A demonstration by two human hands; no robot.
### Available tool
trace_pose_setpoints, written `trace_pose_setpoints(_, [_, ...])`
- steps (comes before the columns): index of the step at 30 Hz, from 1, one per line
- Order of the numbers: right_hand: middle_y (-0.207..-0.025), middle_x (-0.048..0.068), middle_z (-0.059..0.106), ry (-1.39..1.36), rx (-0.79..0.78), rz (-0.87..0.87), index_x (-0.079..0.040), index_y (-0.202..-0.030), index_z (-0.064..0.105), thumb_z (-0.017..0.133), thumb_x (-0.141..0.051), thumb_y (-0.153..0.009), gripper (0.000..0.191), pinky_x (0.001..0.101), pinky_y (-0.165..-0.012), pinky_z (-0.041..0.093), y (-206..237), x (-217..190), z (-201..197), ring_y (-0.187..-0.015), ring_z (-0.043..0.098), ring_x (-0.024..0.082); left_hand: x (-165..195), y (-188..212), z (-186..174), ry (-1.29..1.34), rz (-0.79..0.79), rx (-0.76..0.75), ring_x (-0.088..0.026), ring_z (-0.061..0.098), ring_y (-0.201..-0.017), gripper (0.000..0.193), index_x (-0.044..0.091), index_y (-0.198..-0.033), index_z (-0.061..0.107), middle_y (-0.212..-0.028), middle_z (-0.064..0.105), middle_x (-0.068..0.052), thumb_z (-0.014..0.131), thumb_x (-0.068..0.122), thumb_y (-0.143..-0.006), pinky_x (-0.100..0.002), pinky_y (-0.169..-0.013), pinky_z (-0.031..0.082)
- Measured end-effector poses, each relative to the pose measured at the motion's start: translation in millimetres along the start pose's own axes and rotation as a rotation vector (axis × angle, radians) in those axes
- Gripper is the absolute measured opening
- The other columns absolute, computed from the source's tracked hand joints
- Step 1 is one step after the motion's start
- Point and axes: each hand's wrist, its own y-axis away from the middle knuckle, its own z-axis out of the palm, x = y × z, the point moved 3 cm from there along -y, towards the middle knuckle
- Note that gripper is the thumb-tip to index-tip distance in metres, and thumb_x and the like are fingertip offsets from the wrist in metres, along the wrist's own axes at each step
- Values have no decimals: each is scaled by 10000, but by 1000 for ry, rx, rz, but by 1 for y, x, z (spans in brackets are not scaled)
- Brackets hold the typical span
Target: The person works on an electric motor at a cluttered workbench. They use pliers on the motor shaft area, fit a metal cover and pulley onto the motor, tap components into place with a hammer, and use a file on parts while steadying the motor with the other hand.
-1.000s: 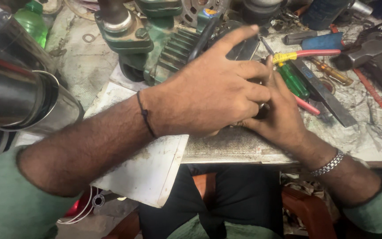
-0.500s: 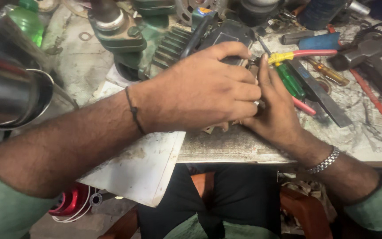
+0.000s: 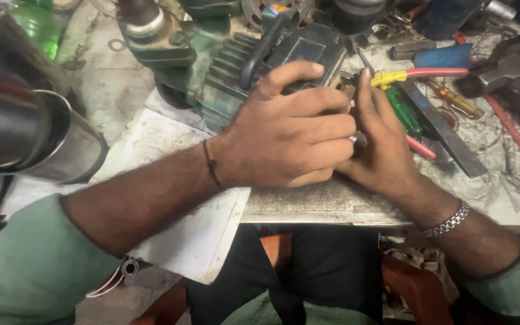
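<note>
**Both hands closed around a small dark part**

A small dark metal piece [image 3: 357, 142], mostly hidden, sits near the bench's [image 3: 332, 204] front edge. The left hand [image 3: 287, 135] curls over it, fingers clenched; the right hand [image 3: 380, 150] cups it from beside. Behind stands a green finned motor [image 3: 224, 72]; screwdrivers [image 3: 401, 111] lie toward the right edge.

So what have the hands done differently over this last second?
The left hand had its fingers spread a second ago; they have since curled shut over a small dark part, only a sliver of which shows. The right hand stays pressed against it, fingers upright. The green ribbed motor housing and the tools have not moved.
</note>
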Motion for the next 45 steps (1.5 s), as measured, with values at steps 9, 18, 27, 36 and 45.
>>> trace_pose_setpoints(9, [-1452, 272, 457, -38, 3, 26, 19, -1641, 82, 961, -211, -675, 1326, 408, -1022, 561, -4, -4, 2, -1257, 607, 368, 2, 12, 11, -24, -348, 57, -312, 327, -1534, 679, 147, -1362, 531, -1510, 470, -99, 846, 412, -821, -556, -1294, 95])
trace_pose_setpoints(18, [-1413, 285, 464, 39, -18, 0, 29, -1625, 13, 987, -277, -626, 1429, 432, -1038, 547, -5, 0, 2, -1254, 584, 377, 18, 23, 1, -29, -813, 182, -573, 55, -1538, 1500, 172, -1606, 75, -1655, 41, -303, 1009, 689, -553, -841, -1188, -4])
trace_pose_setpoints(27, [-1457, 309, 429, 65, -16, -11, 29, -1628, 26, 989, -270, -656, 1401, 453, -1073, 536, -5, -10, -1, -1329, 547, 417, 18, 20, 4, 83, -864, 78, -437, 264, -1542, 1430, 58, -1554, 62, -1599, 317, -242, 995, 579, -603, -851, -1173, 67])
trace_pose_setpoints(36, [-1431, 299, 424, 79, -20, 1, 70, -1610, 51, 997, -263, -594, 1427, 464, -1056, 519, -2, -7, 4, -1306, 528, 418, 20, 21, -1, -18, -822, 10, -483, 227, -1529, 1513, 32, -1557, 54, -1606, 287, -242, 992, 667, -555, -829, -1098, 129])
trace_pose_setpoints(45, [-1512, 255, 436, 28, -30, -57, -23, -1657, 81, 1003, -238, -628, 1398, 420, -1016, 561, -8, 11, 4, -1243, 619, 385, 13, 24, 3, 22, -890, 25, -424, 277, -1536, 1478, 13, -1574, 74, -1606, 293, -240, 1016, 570, -580, -803, -1150, 133])
